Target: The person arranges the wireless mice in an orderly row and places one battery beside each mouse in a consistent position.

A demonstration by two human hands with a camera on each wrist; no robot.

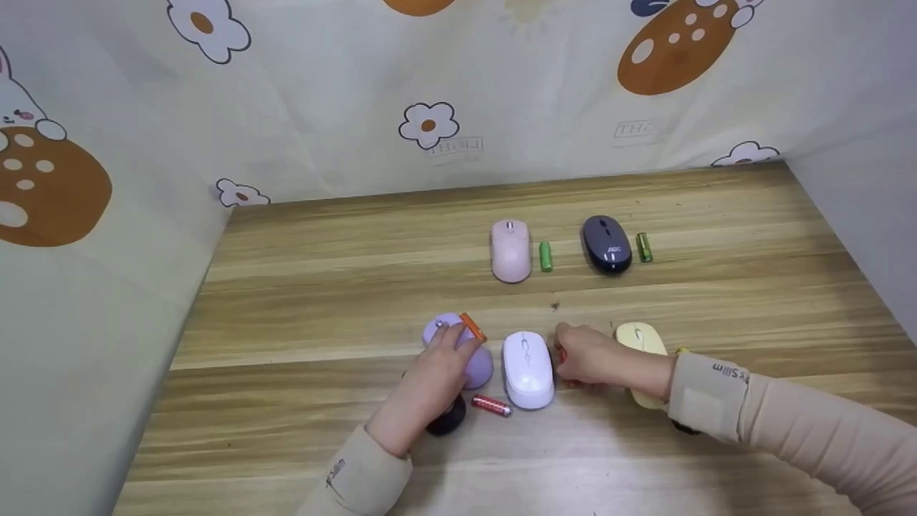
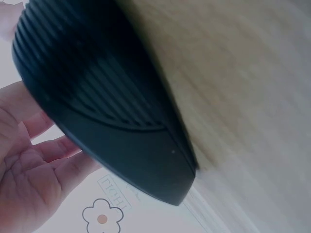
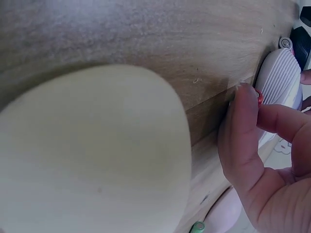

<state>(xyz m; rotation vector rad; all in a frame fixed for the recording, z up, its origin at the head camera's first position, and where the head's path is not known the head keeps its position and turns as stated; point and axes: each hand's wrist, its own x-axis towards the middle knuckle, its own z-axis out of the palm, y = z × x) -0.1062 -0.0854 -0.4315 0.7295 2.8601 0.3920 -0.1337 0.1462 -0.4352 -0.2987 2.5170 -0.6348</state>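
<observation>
Close by the right side of a white mouse [image 1: 529,373], my right hand [image 1: 591,356] pinches a red battery [image 3: 260,97] between thumb and forefinger; most of the battery is hidden. My left hand [image 1: 437,369] reaches over a purple mouse [image 1: 478,369], its fingers fairly straight on top. An orange battery [image 1: 472,327] lies slanted along that mouse's upper right side, right at the fingertips. Under the left wrist, a black mouse [image 2: 112,107] with a ribbed side is partly covered. A yellow mouse [image 3: 97,155] sits beneath the right wrist.
Another red battery [image 1: 491,405] lies between the black and white mice. Farther back are a pink mouse [image 1: 511,251] with a green battery [image 1: 546,256], and a dark grey mouse [image 1: 606,244] with a dark green battery [image 1: 644,247]. A patterned cloth [image 1: 322,107] hangs behind the wooden table [image 1: 322,287].
</observation>
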